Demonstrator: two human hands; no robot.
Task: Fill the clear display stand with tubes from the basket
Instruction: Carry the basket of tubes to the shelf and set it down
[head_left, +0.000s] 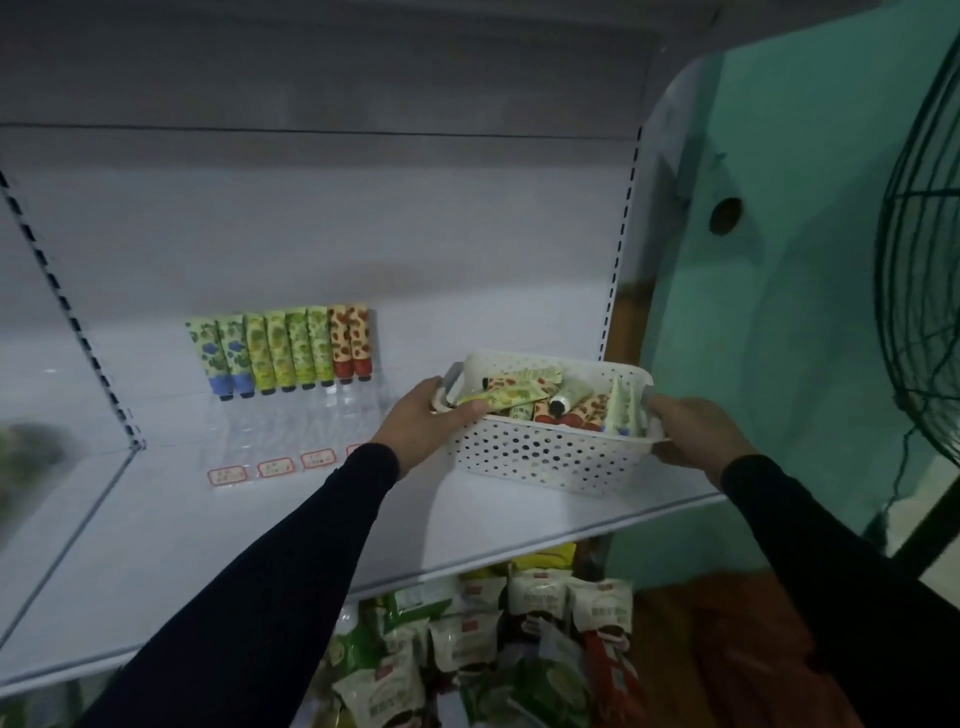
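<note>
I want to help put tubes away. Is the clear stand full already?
Not full. The clear display stand has one back row of tubes standing upright; its front rows show only bare clear plastic.

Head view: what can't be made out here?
- Basket: how many tubes it holds; they pile over each other and the wall hides the lower ones.
- Clear display stand: its front rows and edges; transparent, they fade into the shelf.
- Price labels: print too small; the fourth is hidden by the left hand.
- Right hand: fingertips hidden behind the basket.
- Far-left green object: blurred, cut by the edge.
</note>
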